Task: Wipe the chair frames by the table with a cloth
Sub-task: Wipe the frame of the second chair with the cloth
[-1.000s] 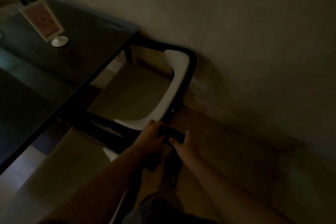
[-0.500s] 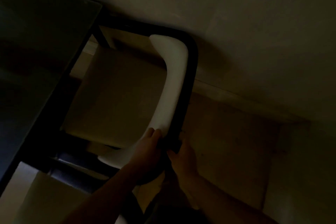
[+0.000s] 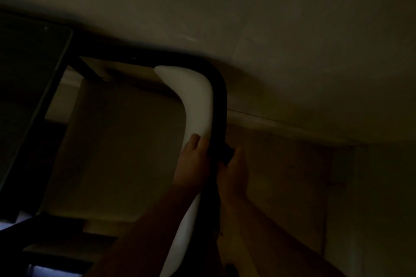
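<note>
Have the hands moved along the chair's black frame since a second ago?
Yes. Both hands, left hand and right hand, have slid up the black frame toward the white backrest's bend.

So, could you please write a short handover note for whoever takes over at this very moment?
Left hand: rests on the white backrest, steadying it.
Right hand: pressed to the black chair frame with a dark cloth, barely visible.
Table is at the left.
Done: too dark to judge.
Left: probably the upper curve ahead of the hands.
</note>
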{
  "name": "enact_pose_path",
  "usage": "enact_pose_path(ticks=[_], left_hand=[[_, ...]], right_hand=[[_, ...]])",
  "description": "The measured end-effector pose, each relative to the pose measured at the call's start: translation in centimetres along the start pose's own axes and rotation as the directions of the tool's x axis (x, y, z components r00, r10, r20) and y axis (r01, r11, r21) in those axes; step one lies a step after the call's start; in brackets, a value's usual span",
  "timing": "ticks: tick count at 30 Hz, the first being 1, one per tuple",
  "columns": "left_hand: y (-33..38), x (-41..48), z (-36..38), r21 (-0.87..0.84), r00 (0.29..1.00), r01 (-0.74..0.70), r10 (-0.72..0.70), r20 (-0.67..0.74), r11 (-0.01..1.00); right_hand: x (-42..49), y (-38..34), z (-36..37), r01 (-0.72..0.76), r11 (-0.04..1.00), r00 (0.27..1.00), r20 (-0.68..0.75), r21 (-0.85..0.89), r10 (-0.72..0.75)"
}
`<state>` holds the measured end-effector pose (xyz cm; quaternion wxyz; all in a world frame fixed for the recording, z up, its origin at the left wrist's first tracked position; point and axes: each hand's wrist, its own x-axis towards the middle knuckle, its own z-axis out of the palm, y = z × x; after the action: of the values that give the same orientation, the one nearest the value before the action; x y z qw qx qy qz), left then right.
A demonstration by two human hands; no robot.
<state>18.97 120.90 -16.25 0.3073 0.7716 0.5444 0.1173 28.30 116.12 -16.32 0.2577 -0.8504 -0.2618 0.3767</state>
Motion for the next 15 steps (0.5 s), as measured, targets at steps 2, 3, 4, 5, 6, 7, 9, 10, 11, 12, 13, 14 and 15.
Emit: enact_pose_path(ticks=[2,3,4,5,6,7,9,10,11,12,13,14,15], left_hand=[[0.5,3.5,-0.1,-0.019,0.999,-0.008,0.007,-0.042,1.0],[0.8,5.0,-0.3,-0.029,0.998,-0.008,0.006,-0.068,1.0],[1.0,6.7,-0.4,-0.038,0.996,-0.006,0.003,-0.092,0.999],[1.1,8.2,-0.5,-0.042,0.994,-0.006,0.001,-0.111,0.999],[1.2,9.9,-0.5,-0.044,0.992,-0.012,0.006,-0.126,0.999],[1.2,11.3,-0.5,-0.05,0.991,-0.02,0.013,-0.133,0.999],[1.4,14.1,-0.7,-0.068,0.989,-0.018,0.008,-0.145,0.998],[1.5,15.2,-0.8,-0.073,0.988,-0.002,-0.01,-0.156,0.997],[1.5,16.2,-0.8,-0.077,0.985,0.024,-0.037,-0.171,0.997],[1.5,17.1,-0.8,-0.082,0.98,0.047,-0.061,-0.188,0.996],[1.4,17.7,-0.8,-0.081,0.977,0.066,-0.081,-0.198,0.994],[1.3,18.4,-0.7,-0.069,0.974,0.08,-0.093,-0.205,0.994],[1.2,19.0,-0.8,-0.049,0.973,0.088,-0.096,-0.21,0.995]], right_hand=[[3.2,-2.0,0.0,0.0,0.998,1.0,-0.028,0.062,0.002],[4.6,-3.0,-0.1,0.012,0.998,0.999,-0.033,0.069,-0.01],[6.1,-3.9,-0.2,0.037,0.998,0.999,-0.039,0.058,-0.035],[7.4,-4.7,-0.3,0.073,0.997,0.996,-0.052,0.036,-0.071],[8.9,-5.7,-0.5,0.108,0.994,0.991,-0.074,-0.004,-0.108],[10.3,-6.5,-0.8,0.131,0.99,0.986,-0.093,-0.048,-0.135],[12.8,-8.3,-1.4,0.158,0.979,0.98,-0.098,-0.129,-0.171],[13.9,-9.1,-1.6,0.166,0.973,0.979,-0.091,-0.162,-0.182],[15.1,-9.8,-1.6,0.182,0.966,0.976,-0.083,-0.184,-0.2],[16.1,-10.5,-1.6,0.2,0.96,0.973,-0.08,-0.197,-0.219],[16.9,-11.0,-1.4,0.213,0.955,0.969,-0.081,-0.205,-0.234],[17.7,-11.4,-1.3,0.221,0.954,0.967,-0.079,-0.203,-0.241],[18.5,-11.8,-1.2,0.22,0.957,0.969,-0.071,-0.189,-0.237]])
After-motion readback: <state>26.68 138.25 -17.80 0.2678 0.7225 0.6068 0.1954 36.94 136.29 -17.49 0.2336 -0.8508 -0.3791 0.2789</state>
